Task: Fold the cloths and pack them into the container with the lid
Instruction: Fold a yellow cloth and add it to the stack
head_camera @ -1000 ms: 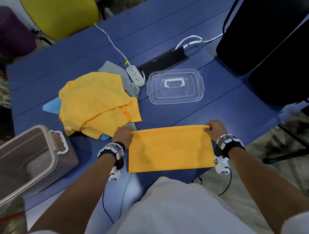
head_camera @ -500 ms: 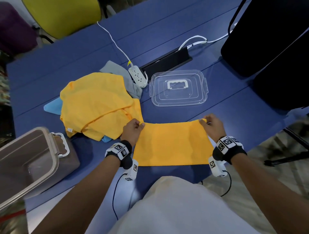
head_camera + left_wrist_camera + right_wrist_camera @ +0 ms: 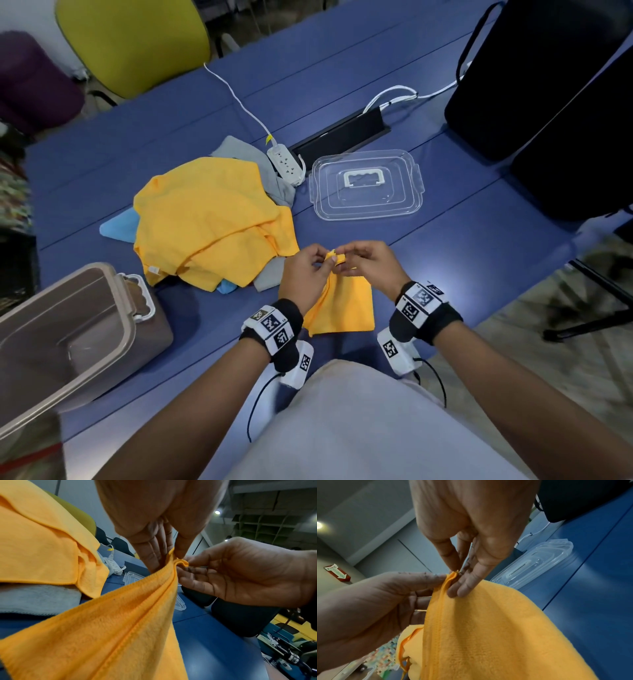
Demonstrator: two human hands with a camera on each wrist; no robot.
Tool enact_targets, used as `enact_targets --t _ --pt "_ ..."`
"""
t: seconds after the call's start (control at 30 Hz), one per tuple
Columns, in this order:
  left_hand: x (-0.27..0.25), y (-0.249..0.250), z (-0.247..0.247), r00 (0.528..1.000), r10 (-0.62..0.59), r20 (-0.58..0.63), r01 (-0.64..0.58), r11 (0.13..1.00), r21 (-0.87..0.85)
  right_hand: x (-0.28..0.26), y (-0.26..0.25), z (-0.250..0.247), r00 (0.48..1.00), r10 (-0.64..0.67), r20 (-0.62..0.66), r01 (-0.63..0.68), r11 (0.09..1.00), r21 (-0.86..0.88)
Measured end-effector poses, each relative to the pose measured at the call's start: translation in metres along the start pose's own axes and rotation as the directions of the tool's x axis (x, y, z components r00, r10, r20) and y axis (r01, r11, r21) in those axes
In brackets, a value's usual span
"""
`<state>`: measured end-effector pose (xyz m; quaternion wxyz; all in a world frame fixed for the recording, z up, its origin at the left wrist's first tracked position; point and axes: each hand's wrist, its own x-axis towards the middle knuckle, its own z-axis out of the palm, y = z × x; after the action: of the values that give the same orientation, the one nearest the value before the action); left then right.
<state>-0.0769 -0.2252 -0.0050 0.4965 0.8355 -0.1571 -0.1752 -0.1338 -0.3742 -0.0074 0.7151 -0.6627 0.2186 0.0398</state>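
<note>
Moved since a second ago: we bring the two far corners of the orange cloth (image 3: pixel 342 308) together, so the wide flat rectangle is now a narrow doubled panel.
Cloth position: it hangs from our fingers at centre frame, its lower edge near the front edge of the blue table (image 3: pixel 445 260).
Left hand (image 3: pixel 305 274): we pinch the gathered corners between thumb and fingertips.
Right hand (image 3: pixel 370 265): we pinch the same corners from the other side, fingers touching the left hand's.
Deciding relation: the cloth's long axis runs down from the pinch toward us, and both hands sit equally close at its top.
Unfolded pile (image 3: pixel 212 222): left of centre, just beyond the left hand.
Container (image 3: pixel 102 308): lower left, open, nearer the left hand.
Lid (image 3: pixel 366 186): centre right, further back, lying off the container.
</note>
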Motion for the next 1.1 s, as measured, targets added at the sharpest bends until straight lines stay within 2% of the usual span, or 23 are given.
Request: enact_targets --t 0.07,0.17,0.23,0.3,0.37,0.43,0.47,0.5,0.53,0.63,0.67,0.73,0.8,0.87,0.93,0.97,1.0,1.07,1.1 --pt "-0.005 0.002 -0.006 1.0 -0.001 0.024 0.002 0.999 -0.051 -0.004 -0.001 0.0 0.997 -0.066 0.038 0.068 0.995 -0.077" --pt "-0.014 0.009 -0.014 0.996 0.056 0.063 -0.054 0.998 -0.027 -0.01 -0.008 0.002 0.981 -0.19 0.028 0.188 0.924 -0.333" --pt "-0.017 0.013 -0.023 0.986 0.143 0.086 -0.147 0.988 0.038 -0.013 -0.015 0.001 0.933 -0.353 0.071 0.333 0.771 -0.543" --pt "-0.02 0.017 -0.034 0.955 0.243 0.169 -0.263 0.959 0.105 -0.013 -0.022 -0.007 0.873 -0.429 0.234 0.465 0.583 -0.667" --pt "-0.022 0.02 -0.045 0.908 0.326 0.263 -0.37 0.919 0.139 -0.006 -0.025 -0.017 0.867 -0.3 0.399 0.493 0.395 -0.775" --pt "-0.022 0.024 -0.057 0.883 0.369 0.289 -0.421 0.896 0.144 0.001 -0.027 -0.026 0.896 -0.098 0.433 0.444 0.244 -0.862" --pt "-0.022 0.025 -0.063 0.884 0.373 0.282 -0.423 0.894 0.146 0.002 -0.028 -0.03 0.911 -0.015 0.413 0.407 0.201 -0.891" --pt "-0.021 0.026 -0.07 0.892 0.368 0.264 -0.415 0.897 0.151 0.002 -0.031 -0.035 0.921 0.03 0.387 0.375 0.197 -0.906" --pt "-0.02 0.025 -0.077 0.904 0.356 0.238 -0.398 0.903 0.16 0.001 -0.033 -0.04 0.932 0.026 0.361 0.344 0.25 -0.905" --pt "-0.013 0.017 -0.094 0.944 0.274 0.183 -0.309 0.93 0.199 -0.009 -0.043 -0.051 0.943 -0.152 0.297 0.329 0.564 -0.757" --pt "-0.011 0.017 -0.097 0.953 0.222 0.207 -0.265 0.941 0.21 -0.012 -0.048 -0.051 0.929 -0.227 0.291 0.369 0.609 -0.702" --pt "-0.011 0.023 -0.095 0.938 0.172 0.3 -0.251 0.935 0.25 -0.019 -0.064 -0.039 0.903 -0.3 0.307 0.429 0.6 -0.675" --pt "-0.011 0.036 -0.084 0.906 0.208 0.369 -0.312 0.917 0.249 -0.025 -0.083 -0.02 0.882 -0.328 0.339 0.471 0.554 -0.687" --pt "-0.008 0.056 -0.069 0.9 0.25 0.357 -0.317 0.937 0.143 -0.029 -0.102 -0.006 0.855 -0.412 0.315 0.512 0.578 -0.636" --pt "-0.001 0.073 -0.059 0.922 0.26 0.287 -0.282 0.959 0.036 -0.029 -0.115 -0.008 0.853 -0.477 0.212 0.505 0.655 -0.561" --pt "0.004 0.076 -0.058 0.935 0.249 0.254 -0.259 0.966 0.006 -0.028 -0.119 -0.016 0.883 -0.432 0.183 0.451 0.676 -0.582" --pt "0.008 0.077 -0.059 0.943 0.233 0.236 -0.234 0.972 -0.026 -0.026 -0.12 -0.027 0.925 -0.33 0.188 0.366 0.639 -0.677" --pt "0.014 0.071 -0.063 0.949 0.195 0.247 -0.189 0.981 -0.051 -0.023 -0.113 -0.053 0.978 -0.07 0.195 0.206 0.411 -0.888" --pt "0.016 0.067 -0.065 0.943 0.188 0.275 -0.186 0.982 -0.033 -0.022 -0.105 -0.064 0.982 -0.003 0.191 0.179 0.355 -0.918"
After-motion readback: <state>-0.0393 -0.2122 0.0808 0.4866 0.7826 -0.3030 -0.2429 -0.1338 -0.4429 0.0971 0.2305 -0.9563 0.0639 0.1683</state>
